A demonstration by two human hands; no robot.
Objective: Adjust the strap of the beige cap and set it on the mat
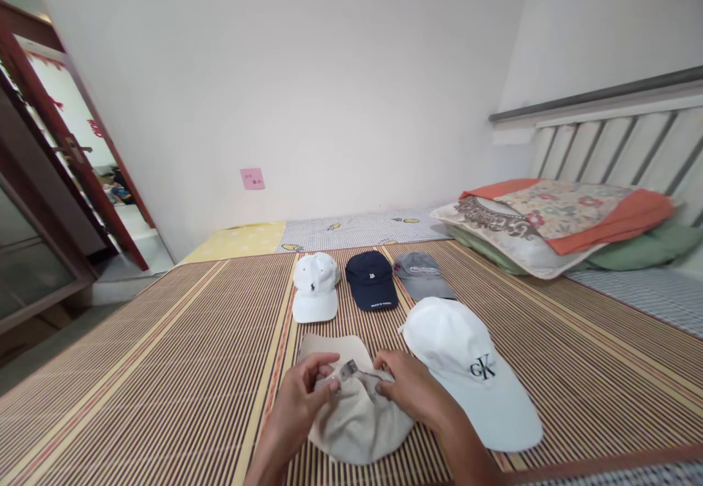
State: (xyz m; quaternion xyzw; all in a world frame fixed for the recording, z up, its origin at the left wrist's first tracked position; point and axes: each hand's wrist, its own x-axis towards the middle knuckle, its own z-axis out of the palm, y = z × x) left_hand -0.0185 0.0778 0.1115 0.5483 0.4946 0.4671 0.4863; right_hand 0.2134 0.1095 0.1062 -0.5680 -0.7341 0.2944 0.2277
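A beige baseball cap lies on the striped mat with its brim pointing away from me and its crown collapsed toward me. My left hand is closed at the cap's left side, thumb and fingers pinching near its back opening. Opposite it, my right hand grips the cap's right edge with curled fingers. Between them shows a small grey patch, perhaps a label or buckle; I cannot tell which. Just right of my right hand rests a white cap with black "CK"-like letters, its brim toward the lower right.
Beyond my hands sit a white cap with a small dark emblem, a navy cap and a grey cap. They stand on a brown striped bamboo mat. Pillows are stacked at the right, before a white wall.
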